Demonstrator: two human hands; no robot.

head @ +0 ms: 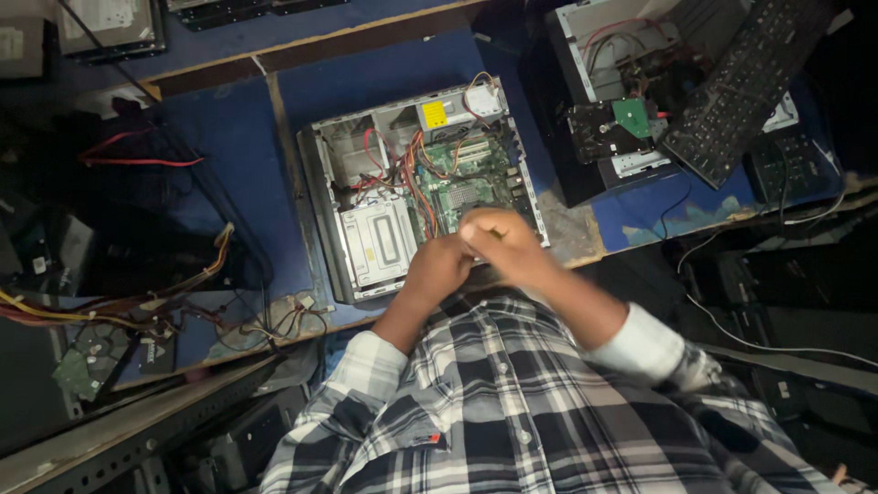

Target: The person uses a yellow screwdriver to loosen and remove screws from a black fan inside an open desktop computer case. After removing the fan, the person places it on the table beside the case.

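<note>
Head view, both hands' fingers (494, 236) bunched together, over open PC case (416, 187)

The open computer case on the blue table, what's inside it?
Inside the open computer case: a green motherboard, red and orange cables, a silver drive cage and a yellow-labelled box. The left hand and right hand cover the near corner.

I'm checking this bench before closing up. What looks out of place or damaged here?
The blue table covering is torn and peeling at its front edge, right of the open computer case. A black keyboard lies tilted across another opened case.
</note>
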